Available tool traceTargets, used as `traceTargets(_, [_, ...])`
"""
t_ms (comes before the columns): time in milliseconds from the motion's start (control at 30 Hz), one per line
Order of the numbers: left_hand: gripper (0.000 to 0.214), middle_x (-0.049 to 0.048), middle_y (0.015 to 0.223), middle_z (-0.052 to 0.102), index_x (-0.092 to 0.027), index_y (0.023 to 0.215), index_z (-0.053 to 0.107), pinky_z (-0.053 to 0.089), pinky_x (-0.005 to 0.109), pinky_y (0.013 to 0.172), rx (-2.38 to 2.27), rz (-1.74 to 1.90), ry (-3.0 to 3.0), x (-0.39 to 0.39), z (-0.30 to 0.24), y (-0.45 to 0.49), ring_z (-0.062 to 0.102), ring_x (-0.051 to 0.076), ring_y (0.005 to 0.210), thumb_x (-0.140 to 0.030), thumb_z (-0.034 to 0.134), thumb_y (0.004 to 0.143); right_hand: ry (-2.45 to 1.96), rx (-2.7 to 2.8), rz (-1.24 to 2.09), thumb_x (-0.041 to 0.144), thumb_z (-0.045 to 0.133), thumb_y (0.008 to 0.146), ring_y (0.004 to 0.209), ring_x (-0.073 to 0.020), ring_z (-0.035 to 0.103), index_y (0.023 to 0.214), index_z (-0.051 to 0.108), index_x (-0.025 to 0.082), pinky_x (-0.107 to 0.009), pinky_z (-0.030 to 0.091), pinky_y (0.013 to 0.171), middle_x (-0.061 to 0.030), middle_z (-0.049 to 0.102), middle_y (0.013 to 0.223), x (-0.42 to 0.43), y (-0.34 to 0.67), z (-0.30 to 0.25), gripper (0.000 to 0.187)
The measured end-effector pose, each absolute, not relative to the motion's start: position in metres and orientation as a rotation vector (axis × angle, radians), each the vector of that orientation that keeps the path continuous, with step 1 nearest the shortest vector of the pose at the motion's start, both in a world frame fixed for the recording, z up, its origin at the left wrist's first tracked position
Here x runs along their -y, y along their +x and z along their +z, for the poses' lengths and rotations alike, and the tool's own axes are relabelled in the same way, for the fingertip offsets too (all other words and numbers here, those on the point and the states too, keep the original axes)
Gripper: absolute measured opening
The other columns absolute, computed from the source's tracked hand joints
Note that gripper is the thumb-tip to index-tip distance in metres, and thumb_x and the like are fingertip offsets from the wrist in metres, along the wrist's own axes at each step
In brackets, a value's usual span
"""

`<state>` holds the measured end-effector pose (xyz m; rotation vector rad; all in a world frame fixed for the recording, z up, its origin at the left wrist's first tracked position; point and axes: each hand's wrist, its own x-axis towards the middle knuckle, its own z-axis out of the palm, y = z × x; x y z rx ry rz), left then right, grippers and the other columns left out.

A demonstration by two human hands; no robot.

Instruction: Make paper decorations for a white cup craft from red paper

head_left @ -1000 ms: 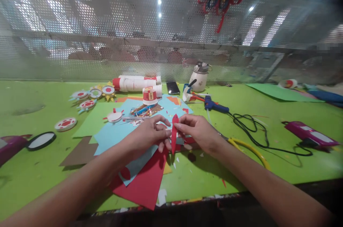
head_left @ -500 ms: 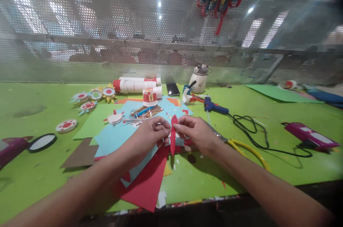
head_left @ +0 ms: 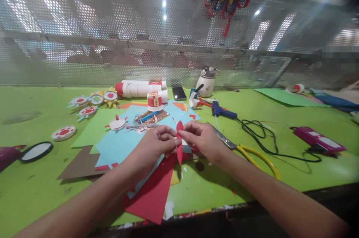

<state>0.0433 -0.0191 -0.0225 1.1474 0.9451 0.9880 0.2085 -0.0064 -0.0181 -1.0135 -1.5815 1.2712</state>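
A narrow red paper strip (head_left: 180,152) with pointed ends is held upright between my two hands. My left hand (head_left: 157,141) pinches its left edge, fingers curled. From the other side my right hand (head_left: 200,137) grips it with thumb and forefinger. Below and behind them lie light blue paper sheets (head_left: 114,150) and a red sheet (head_left: 153,197). Yellow-handled scissors (head_left: 256,155) rest beside my right forearm, their blades partly behind my hand. A white disc with red tabs (head_left: 117,124) sits beyond my left hand.
Paper cups (head_left: 155,103), a phone (head_left: 178,93) and a bottle (head_left: 205,82) stand or lie at the back. A blue glue gun (head_left: 223,111) trails a black cord to a purple device (head_left: 318,140) at right. Decorated discs (head_left: 64,133) and a black-rimmed round object (head_left: 36,152) are at left.
My left fingers have closed in on the red strip's left edge, and the strip has turned slightly. The view has shifted a little, and more of the scissor blades shows.
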Motion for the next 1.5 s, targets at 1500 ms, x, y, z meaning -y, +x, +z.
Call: traceTargets(1500, [0.032, -0.0024, 0.065, 0.057, -0.014, 0.071, 0.060, 0.042, 0.021, 0.056, -0.936, 1.174, 0.924, 0.006, -0.022, 0.021, 0.051, 0.008, 0.060, -0.027, 0.083, 0.054, -2.129, 2.091, -0.107, 0.031, 0.055, 0.090, 0.101, -0.0217, 0.059, 0.118, 0.055, 0.016, -0.043, 0.050, 0.084, -0.0088, 0.056, 0.120, -0.133, 0.359, -0.046, 0.031])
